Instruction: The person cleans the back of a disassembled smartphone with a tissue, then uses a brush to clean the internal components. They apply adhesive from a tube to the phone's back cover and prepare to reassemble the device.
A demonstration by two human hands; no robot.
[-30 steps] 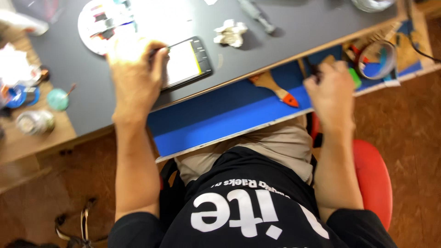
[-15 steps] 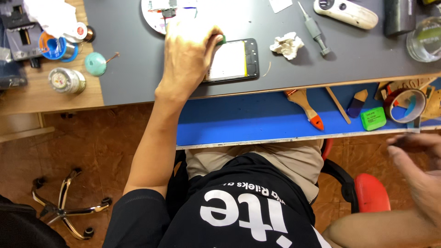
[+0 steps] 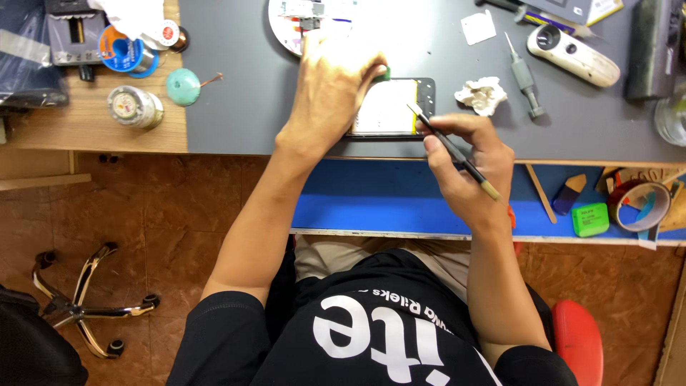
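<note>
The left hand point(image 3: 336, 86) pressed flat on the opened phone point(image 3: 391, 107) lying on the grey mat point(image 3: 236, 121). The right hand point(image 3: 468, 168) gripped a thin brush point(image 3: 451, 149), its tip touching the phone's edge. Excess pressure could probably scratch or shift the phone.

A small electronics repair workshop: solder spools point(image 3: 134, 106), a precision screwdriver point(image 3: 524, 74) and tape rolls point(image 3: 640, 205) crowd the grey bench point(image 3: 236, 114).

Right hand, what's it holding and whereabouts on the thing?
The right hand holds a thin brush around the middle of its handle, one end at the opened phone. The left hand presses down on the phone.
</note>
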